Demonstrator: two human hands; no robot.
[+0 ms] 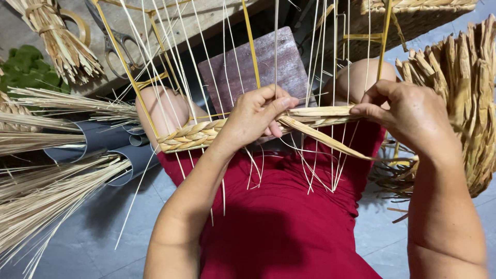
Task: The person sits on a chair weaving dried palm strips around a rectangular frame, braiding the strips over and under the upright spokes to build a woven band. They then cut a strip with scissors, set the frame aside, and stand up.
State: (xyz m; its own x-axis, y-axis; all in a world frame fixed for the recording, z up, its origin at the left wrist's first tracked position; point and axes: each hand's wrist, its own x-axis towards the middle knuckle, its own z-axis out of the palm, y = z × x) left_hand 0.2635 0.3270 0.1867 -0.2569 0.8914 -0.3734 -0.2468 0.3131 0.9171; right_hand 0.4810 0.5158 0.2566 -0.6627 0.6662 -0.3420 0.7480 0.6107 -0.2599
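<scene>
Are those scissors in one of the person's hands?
No. The scissors lie on the wooden board at upper left, while the left hand and right hand both grip the woven straw band.

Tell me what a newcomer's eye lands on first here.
At centre, the left hand and right hand pinch a woven straw band running across thin upright reeds. A red garment fills the foreground below. Loose straw bundles fan out at left.
</scene>
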